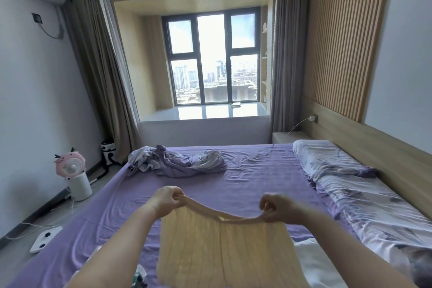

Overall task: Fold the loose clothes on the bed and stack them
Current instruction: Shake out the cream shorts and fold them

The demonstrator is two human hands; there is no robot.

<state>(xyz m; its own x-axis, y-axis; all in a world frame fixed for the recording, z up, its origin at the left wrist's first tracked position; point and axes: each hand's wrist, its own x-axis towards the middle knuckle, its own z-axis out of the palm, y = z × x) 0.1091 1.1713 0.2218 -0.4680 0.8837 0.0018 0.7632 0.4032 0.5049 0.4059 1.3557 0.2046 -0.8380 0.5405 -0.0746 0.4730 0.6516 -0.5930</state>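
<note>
A pale yellow ribbed garment [224,252] hangs in the air above the purple bed [257,182]. My left hand [167,200] pinches its upper left strap. My right hand [274,209] pinches the upper right strap, so the top edge is stretched between both hands. The cloth's lower part drops out of the frame. A white garment [313,262] lies on the bed under my right forearm. A bit of dark patterned cloth [140,279] shows at the bottom edge beside my left arm.
A crumpled purple and white heap of bedding [177,161] lies at the bed's far left. Floral pillows [350,184] line the right side along the wooden headboard. On the floor at the left stand a pink fan [72,170] and a white scale [45,238].
</note>
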